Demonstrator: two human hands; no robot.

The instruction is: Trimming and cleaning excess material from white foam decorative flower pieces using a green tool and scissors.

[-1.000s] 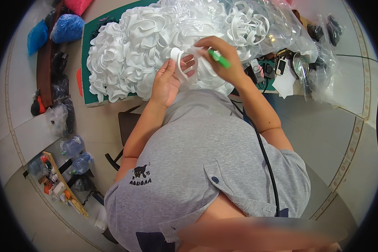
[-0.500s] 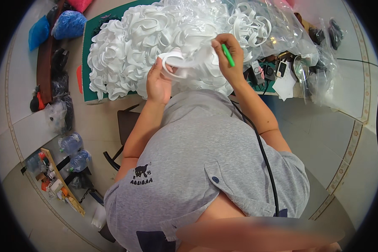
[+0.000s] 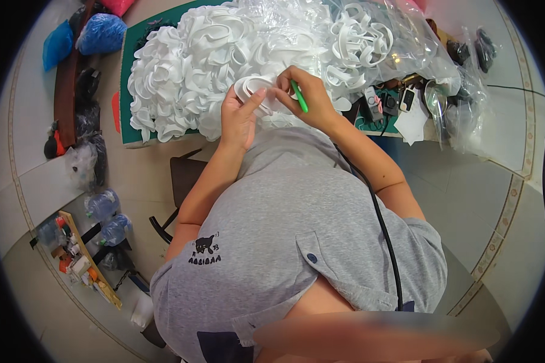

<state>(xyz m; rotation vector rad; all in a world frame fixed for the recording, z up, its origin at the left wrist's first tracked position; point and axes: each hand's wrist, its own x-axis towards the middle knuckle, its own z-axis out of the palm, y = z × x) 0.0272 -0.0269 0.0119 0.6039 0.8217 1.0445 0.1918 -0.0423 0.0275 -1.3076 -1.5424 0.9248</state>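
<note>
A large heap of white curled strips [image 3: 215,48] covers most of the green table. At its near edge, my left hand [image 3: 239,121] is closed on a white looped strip [image 3: 254,86], thumb on top and fingers behind it. My right hand [image 3: 309,100] holds a green pen-like tool [image 3: 298,97] that slants down across the fingers. Its thumb and fingertips are close together beside the looped strip; whether they also pinch the strip is hard to make out.
Clear plastic sheeting [image 3: 418,45] lies over the heap's right side. Small dark devices [image 3: 375,104] and a white paper piece [image 3: 412,126] sit at the table's right. A black cable [image 3: 381,224] runs down my shirt. Blue bags [image 3: 101,35] and a dark chair [image 3: 184,181] stand left.
My right hand has moved down and left, closer to my left hand, with the green tool still in it. The white strip between the hands is now gathered into a tighter loop.
</note>
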